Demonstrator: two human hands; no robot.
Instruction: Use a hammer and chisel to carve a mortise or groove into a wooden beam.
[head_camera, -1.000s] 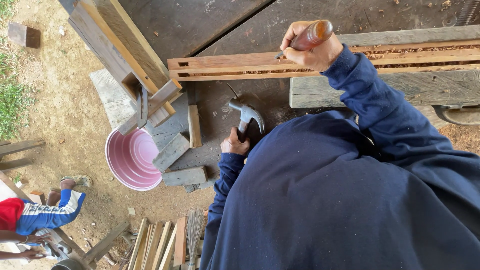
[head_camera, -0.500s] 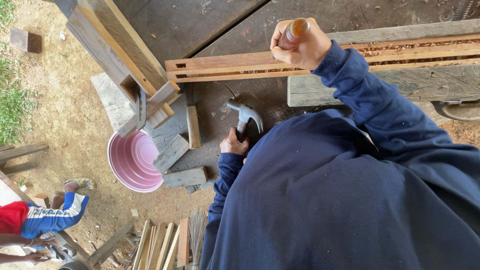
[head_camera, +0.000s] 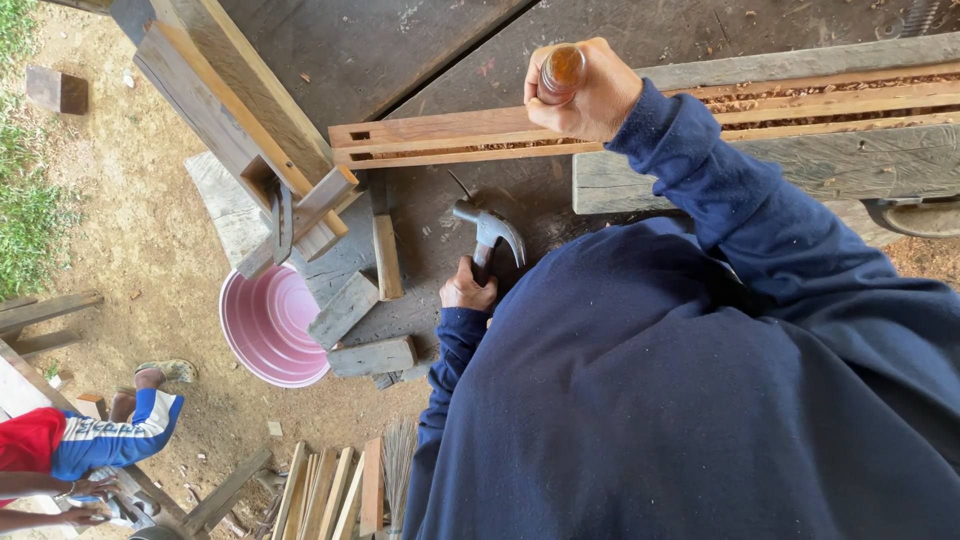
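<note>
Dark plank counter (head_camera: 420, 60), slotted wooden frame (head_camera: 450, 132) along its far edge: my right hand (head_camera: 590, 95) fists a chisel handle (head_camera: 562, 68) upright over it for striking, my left hand (head_camera: 468, 292) grips the claw hammer (head_camera: 490, 232).

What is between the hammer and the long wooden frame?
In the head view, only bare dark board lies between the hammer and the long wooden frame; a thin nail-like sliver sits by the hammer's head.

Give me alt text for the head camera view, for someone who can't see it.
Seen from above, a person in a blue sweater grips a chisel in the right hand over a slotted wooden frame, with a hammer in the left hand. A pink basin sits nearby.
</note>
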